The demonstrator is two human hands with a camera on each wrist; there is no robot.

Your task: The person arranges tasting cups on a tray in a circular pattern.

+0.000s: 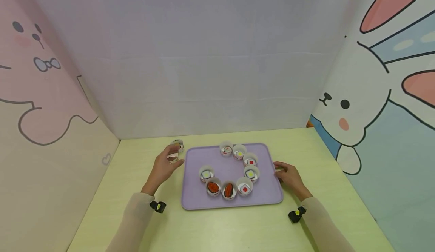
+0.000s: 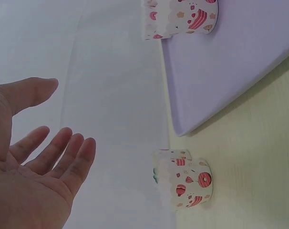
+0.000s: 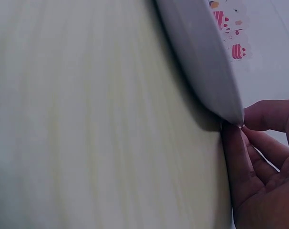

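My left hand (image 1: pixel 164 167) hovers by two patterned paper cups, a rear one (image 1: pixel 180 145) and a nearer one (image 1: pixel 172 157), left of the tray. Its fingers are spread and gently bent, and the left wrist view shows nothing in the palm. The lilac tray (image 1: pixel 224 165) carries several paper cups in a ring with a gap at the upper left. Sushi-like pieces fill them: orange-red topped ones (image 1: pixel 213 187) and white ones with red (image 1: pixel 245 188) or yellow (image 1: pixel 251 174) centres. My right hand (image 1: pixel 290 176) pinches the tray's right rim between thumb and finger.
A pale wood-grain table (image 1: pixel 224 229) lies under everything. Behind it hangs a white cloth (image 1: pixel 210 63). Cartoon-printed panels rise at the left (image 1: pixel 44 93) and right (image 1: pixel 380 105).
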